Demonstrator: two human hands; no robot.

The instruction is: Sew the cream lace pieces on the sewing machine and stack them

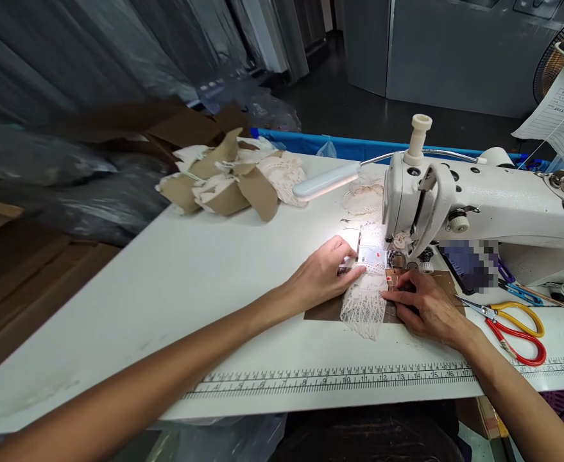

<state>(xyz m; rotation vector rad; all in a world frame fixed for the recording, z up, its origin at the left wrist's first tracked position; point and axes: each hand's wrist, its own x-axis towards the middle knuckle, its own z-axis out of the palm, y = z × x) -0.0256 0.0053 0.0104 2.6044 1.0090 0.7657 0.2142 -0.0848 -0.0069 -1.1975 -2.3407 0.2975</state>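
A strip of white lace [366, 301] lies on the sewing machine's bed, its front end hanging towards the table's front edge. My left hand [327, 269] is at the lace's left edge, fingers curled and thumb on the fabric. On the other side, my right hand [421, 305] has its fingertips closed at the lace's right edge, just in front of the presser foot [397, 260]. The white sewing machine [478, 199] stands over the work, and its lamp [327, 181] lights the lace. A brown flat piece [323, 308] lies beneath the lace. The exact fingertip contact is partly hidden.
Scissors with red and yellow handles [517, 327] lie right of my right hand, near a phone [469, 266] and blue snips [520, 292]. Bundled lace with brown card [228, 179] sits at the table's back left. A printed ruler [324, 382] runs along the front edge.
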